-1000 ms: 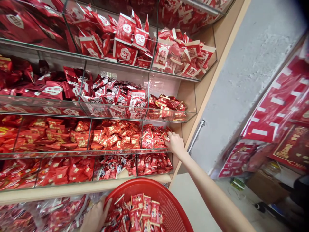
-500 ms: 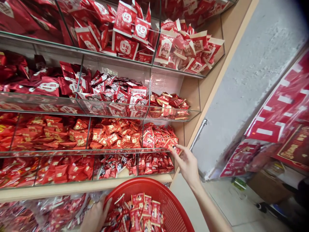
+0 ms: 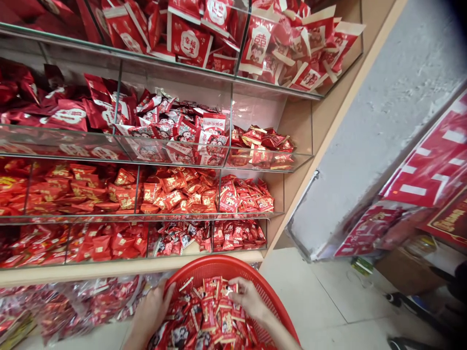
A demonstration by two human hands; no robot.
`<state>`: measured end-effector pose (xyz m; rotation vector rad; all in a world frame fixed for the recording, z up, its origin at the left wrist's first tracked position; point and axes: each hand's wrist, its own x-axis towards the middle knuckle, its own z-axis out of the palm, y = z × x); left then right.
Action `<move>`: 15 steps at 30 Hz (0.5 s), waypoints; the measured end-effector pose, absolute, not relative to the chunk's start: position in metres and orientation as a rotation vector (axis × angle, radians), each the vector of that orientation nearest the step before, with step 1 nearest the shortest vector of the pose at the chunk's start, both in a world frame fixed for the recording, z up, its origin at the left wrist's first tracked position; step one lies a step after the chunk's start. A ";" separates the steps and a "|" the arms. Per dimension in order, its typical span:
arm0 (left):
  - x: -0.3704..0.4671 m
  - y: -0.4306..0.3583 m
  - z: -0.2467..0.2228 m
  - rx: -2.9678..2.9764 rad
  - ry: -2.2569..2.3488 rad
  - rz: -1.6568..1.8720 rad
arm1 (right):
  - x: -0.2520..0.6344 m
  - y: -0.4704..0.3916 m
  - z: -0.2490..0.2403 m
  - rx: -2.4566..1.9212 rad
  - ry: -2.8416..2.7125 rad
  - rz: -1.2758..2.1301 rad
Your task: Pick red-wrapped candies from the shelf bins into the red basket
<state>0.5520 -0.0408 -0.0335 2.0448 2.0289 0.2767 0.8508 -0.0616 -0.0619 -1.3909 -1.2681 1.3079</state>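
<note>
A red plastic basket [image 3: 279,296] full of small red wrapped candy packets [image 3: 207,316] stands below the shelves. My left hand [image 3: 151,308] is closed over the basket's left rim, thumb inside and the other fingers mostly hidden outside. Inside the basket, my right hand [image 3: 250,299] pinches a small red candy packet [image 3: 229,290] between thumb and fingers, just above the pile. Straight ahead, a glass-fronted compartment on the right of the shelf holds similar red packets [image 3: 244,194].
Wooden shelving with glass dividers [image 3: 255,167] rises ahead, its compartments filled with red packets. Bagged packets [image 3: 83,306] lie beneath it. To the right are a grey wall [image 3: 368,126], red hanging packs [image 3: 419,184], a cardboard box [image 3: 397,272] and tiled floor [image 3: 328,301].
My right hand has moved down and left from the lower right shelf compartment into the basket. My left hand stays on the rim. The view has shifted slightly.
</note>
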 end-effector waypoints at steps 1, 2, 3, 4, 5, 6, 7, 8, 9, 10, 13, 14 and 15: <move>0.553 -0.041 -0.032 2.026 2.034 0.258 | 0.849 -0.062 -0.066 -1.407 -1.249 1.326; 0.554 -0.041 -0.030 2.005 2.041 0.236 | 0.847 -0.062 -0.069 -1.423 -1.229 1.344; 0.555 -0.041 -0.028 1.987 2.049 0.216 | 0.846 -0.062 -0.070 -1.437 -1.205 1.362; 0.556 -0.040 -0.026 1.978 2.055 0.201 | 0.845 -0.062 -0.070 -1.445 -1.180 1.380; 0.556 -0.040 -0.025 1.976 2.060 0.190 | 0.844 -0.062 -0.070 -1.449 -1.153 1.399; 0.557 -0.041 -0.025 1.979 2.065 0.187 | 0.844 -0.062 -0.069 -1.452 -1.123 1.418; 0.557 -0.041 -0.024 1.989 2.064 0.192 | 0.843 -0.062 -0.067 -1.454 -1.090 1.437; 0.557 -0.041 -0.024 1.999 2.061 0.199 | 0.843 -0.061 -0.065 -1.452 -1.051 1.450; 0.557 -0.041 -0.024 2.003 2.060 0.207 | 0.842 -0.060 -0.064 -1.443 -1.011 1.465; 0.557 -0.041 -0.024 2.004 2.056 0.213 | 0.842 -0.059 -0.063 -1.429 -0.970 1.478; 0.556 -0.042 -0.025 2.002 2.052 0.216 | 0.840 -0.056 -0.063 -1.390 -0.860 1.493; 0.555 -0.042 -0.026 2.003 2.055 0.213 | 0.839 -0.055 -0.065 -1.382 -0.836 1.488; 0.555 -0.042 -0.027 2.003 2.058 0.209 | 0.839 -0.054 -0.068 -1.375 -0.819 1.480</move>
